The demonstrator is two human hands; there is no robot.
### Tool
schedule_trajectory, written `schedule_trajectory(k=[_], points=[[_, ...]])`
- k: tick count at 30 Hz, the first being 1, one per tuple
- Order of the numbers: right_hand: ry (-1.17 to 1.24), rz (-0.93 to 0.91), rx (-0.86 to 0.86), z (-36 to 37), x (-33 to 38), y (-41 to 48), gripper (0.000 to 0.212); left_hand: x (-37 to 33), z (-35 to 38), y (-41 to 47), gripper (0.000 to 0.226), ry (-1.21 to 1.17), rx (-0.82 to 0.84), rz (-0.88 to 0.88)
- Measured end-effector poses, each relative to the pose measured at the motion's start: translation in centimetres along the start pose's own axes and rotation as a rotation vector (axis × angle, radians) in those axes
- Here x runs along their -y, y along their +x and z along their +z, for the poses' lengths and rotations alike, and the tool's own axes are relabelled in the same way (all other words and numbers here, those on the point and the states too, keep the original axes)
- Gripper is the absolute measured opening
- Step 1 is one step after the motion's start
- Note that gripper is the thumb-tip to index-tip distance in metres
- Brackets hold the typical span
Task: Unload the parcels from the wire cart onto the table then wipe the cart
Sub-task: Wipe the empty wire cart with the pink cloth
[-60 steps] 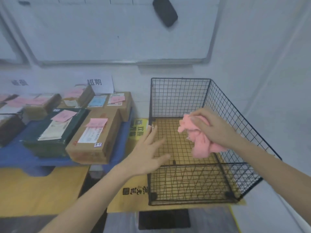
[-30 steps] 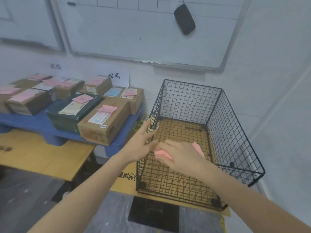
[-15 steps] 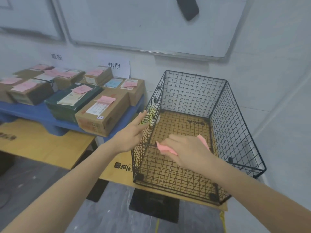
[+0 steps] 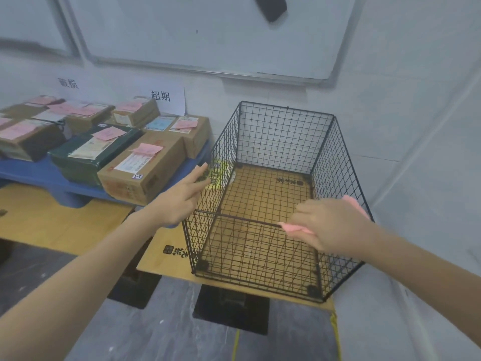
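Gripping the cloth (image 4: pixel 294 227) on the cart (image 4: pixel 286 108)'s near rim, the right hand (image 4: pixel 330 222) has the rail stretching away leftward; the left hand (image 4: pixel 182 196), fingers straight, braces the left wall.

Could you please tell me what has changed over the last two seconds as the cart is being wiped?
The right hand brought the pink cloth down from above the wire cart onto its near top rail, then slid it rightward along the rail, gripping it throughout. The left hand stayed open by the cart's left side; the parcels stayed put.
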State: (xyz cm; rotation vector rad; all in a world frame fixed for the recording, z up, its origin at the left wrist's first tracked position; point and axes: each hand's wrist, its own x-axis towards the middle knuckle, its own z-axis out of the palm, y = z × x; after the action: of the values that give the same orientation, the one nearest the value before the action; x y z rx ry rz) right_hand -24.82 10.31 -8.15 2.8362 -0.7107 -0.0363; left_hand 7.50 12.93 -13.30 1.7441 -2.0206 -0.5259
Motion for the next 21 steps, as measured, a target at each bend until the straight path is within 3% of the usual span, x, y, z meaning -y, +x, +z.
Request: schedule_trajectory(k=[5, 9, 16, 21], points=[[-0.053, 0.016, -0.124, 0.8, -1.7, -1.7, 0.036, -0.2, 0.0, -0.1, 0.049, 0.018, -0.002, -0.023], [0.05, -0.019, -0.153, 1.7, -2.8, -2.6, 0.043, -0.4, -0.2, -0.2, 0.049, 0.029, 0.008, -0.03], [0.218, 0.083, -0.153, 2.6, -3.6, -5.0, 0.062, 0.1, -0.1, 0.1, 0.048, 0.052, 0.01, -0.004], [0.29, 0.138, -0.092, 2.4, -3.3, -4.7, 0.056, -0.6, -0.3, 0.4, 0.049, 0.249, 0.063, -0.055]])
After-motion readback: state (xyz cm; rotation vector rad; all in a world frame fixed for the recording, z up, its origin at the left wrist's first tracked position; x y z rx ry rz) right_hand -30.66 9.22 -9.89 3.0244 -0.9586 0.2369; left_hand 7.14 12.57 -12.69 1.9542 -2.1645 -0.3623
